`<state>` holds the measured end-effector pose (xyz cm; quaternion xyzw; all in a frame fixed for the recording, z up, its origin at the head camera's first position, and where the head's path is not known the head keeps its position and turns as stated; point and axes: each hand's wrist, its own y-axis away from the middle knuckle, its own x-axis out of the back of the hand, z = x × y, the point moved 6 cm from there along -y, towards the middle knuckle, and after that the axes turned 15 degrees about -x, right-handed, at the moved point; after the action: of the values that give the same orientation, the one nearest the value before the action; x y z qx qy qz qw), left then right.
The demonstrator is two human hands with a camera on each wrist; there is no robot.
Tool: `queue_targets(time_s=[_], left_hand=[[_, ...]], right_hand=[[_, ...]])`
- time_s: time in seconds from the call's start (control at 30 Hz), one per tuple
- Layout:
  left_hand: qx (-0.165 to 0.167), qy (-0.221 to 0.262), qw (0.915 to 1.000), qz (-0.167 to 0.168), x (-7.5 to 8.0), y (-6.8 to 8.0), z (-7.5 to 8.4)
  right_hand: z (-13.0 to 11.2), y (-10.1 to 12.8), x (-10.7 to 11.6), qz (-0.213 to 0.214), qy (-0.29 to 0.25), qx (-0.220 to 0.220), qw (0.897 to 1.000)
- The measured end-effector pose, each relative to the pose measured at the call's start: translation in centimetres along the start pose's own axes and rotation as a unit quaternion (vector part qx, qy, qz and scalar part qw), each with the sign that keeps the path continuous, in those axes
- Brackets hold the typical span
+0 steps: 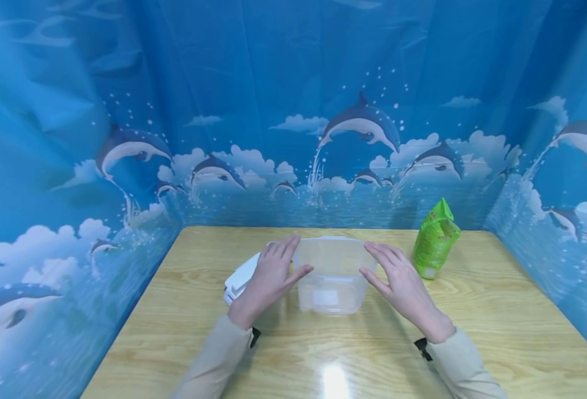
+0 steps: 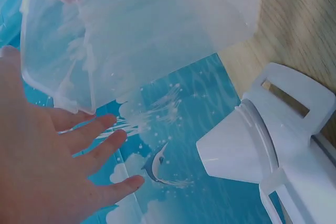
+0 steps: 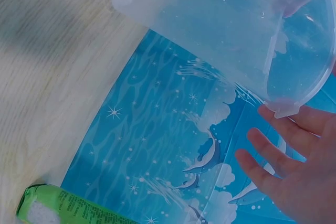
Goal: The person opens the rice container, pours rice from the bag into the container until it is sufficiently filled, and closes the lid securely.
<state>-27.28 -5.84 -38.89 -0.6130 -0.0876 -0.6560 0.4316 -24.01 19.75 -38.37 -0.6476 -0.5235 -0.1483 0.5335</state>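
A clear, empty plastic container (image 1: 330, 277) stands upright on the wooden table (image 1: 498, 338), between my two hands. My left hand (image 1: 272, 270) is at its left side, fingers straight and spread, thumb close to the wall. My right hand (image 1: 397, 277) mirrors it at the right side with fingers straight. Neither hand curls round anything. In the left wrist view the container (image 2: 131, 30) sits just beyond the spread left hand (image 2: 58, 161). The right wrist view shows the container (image 3: 231, 30) just past the open right hand (image 3: 294, 166); whether either palm touches it is unclear.
A white lid with a spout and clips (image 1: 239, 277) lies on the table under my left hand (image 2: 273, 150). A green bag (image 1: 435, 239) stands at the back right (image 3: 63, 205). Blue dolphin-print curtains wall the table on three sides.
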Motion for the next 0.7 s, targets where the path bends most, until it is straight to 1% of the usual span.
queue_targets(time_s=[0.1,0.27,0.4,0.57,0.7], left_hand=[[0.005,-0.015,0.9998,-0.007,-0.5,0.0,0.1],[0.005,-0.037,0.9993,-0.005,-0.6,0.2,0.6],[0.003,-0.049,0.9988,0.005,-0.4,0.4,0.9],[0.003,-0.047,0.9988,0.016,-0.4,0.5,1.0],[-0.003,-0.05,0.9983,0.03,-0.2,0.5,1.1]], right_hand=[[-0.1,0.0,0.0,-0.001,0.0,0.003,1.0],[0.0,-0.1,0.2,-0.004,-0.001,0.004,1.0],[0.0,-0.1,0.4,-0.007,-0.003,0.006,1.0],[-0.1,-0.1,0.4,-0.012,-0.003,0.008,1.0],[-0.2,0.0,0.4,-0.013,-0.004,0.009,1.0]])
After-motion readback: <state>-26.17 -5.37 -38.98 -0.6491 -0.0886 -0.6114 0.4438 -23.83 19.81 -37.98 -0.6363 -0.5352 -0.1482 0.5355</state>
